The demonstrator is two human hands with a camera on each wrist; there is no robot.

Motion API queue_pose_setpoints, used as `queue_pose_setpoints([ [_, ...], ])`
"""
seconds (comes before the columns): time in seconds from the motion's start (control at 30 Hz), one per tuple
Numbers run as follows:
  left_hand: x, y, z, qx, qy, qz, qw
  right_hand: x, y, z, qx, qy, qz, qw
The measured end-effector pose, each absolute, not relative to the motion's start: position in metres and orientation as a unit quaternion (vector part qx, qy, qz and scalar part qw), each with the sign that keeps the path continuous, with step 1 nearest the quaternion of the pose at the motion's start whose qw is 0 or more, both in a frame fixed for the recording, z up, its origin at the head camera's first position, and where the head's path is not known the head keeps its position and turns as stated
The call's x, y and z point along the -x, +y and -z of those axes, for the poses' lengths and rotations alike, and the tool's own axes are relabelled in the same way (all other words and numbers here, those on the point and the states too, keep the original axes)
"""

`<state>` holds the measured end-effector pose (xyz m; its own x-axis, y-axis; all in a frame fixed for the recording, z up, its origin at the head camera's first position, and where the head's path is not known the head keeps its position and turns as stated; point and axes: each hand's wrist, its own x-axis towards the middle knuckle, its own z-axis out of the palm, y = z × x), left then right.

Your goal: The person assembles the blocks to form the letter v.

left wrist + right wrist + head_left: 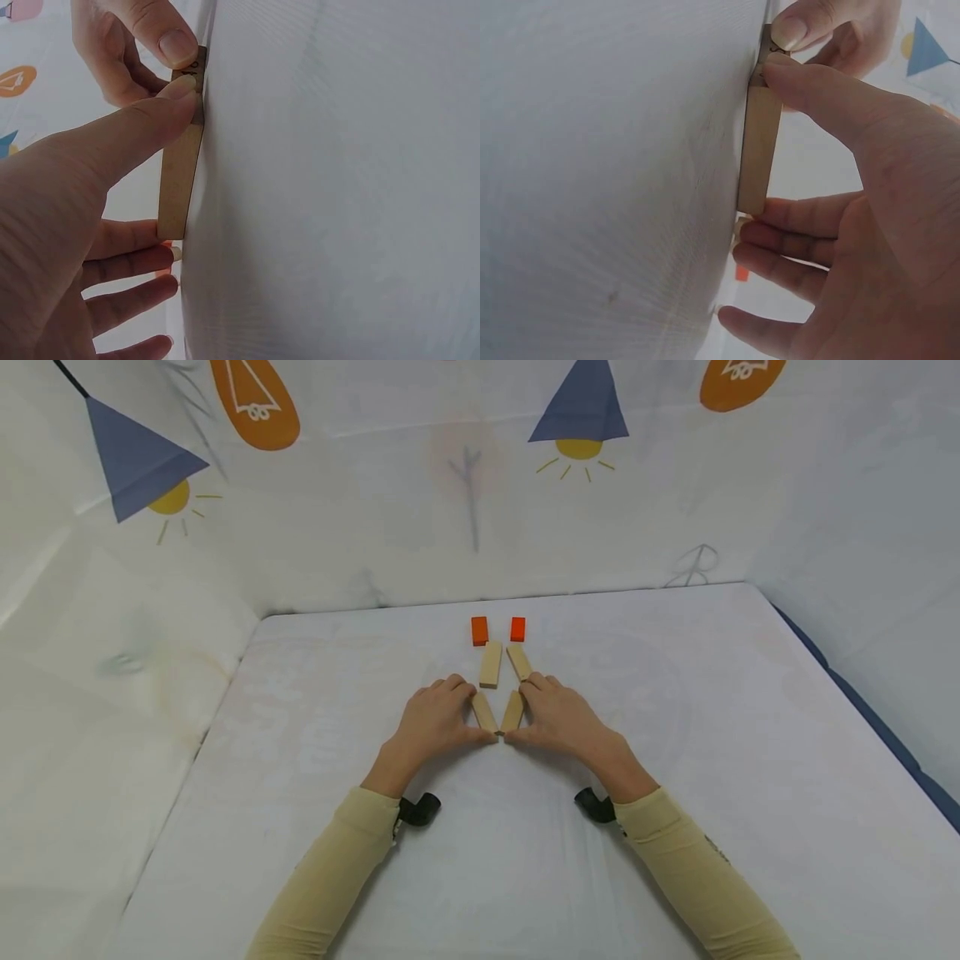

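Observation:
My left hand [437, 717] pinches a plain wooden block [484, 712] lengthwise, thumb on its near end and forefinger at its far end. Mirroring it, my right hand [561, 717] grips a second wooden block [512, 712] the same way. The two blocks lie flat and slant toward each other, their near ends meeting in a V between my thumbs. In the left wrist view the left block [178, 184] shows its long side, and dark marks are on the end by the thumbs. The right wrist view shows the right block [760, 150] against the white surface.
Beyond my hands lie two more wooden blocks, one on the left [491, 664] and one on the right [518, 662]. Farther back are two orange-red blocks, left [479, 631] and right [517, 628]. A patterned white sheet [360, 502] rises behind the white table [315, 693].

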<state>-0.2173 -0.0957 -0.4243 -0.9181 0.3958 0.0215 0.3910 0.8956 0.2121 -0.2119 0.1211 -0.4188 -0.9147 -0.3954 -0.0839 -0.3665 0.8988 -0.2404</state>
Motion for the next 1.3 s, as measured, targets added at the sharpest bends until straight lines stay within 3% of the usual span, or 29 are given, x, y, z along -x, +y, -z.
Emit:
queue_pose_setpoints([
  [1.3,0.2177,-0.0951,0.4257,-0.201,0.973,-0.111,0.022,0.2133,0.1244,0.4185,0.184,0.969,0.137,0.091],
])
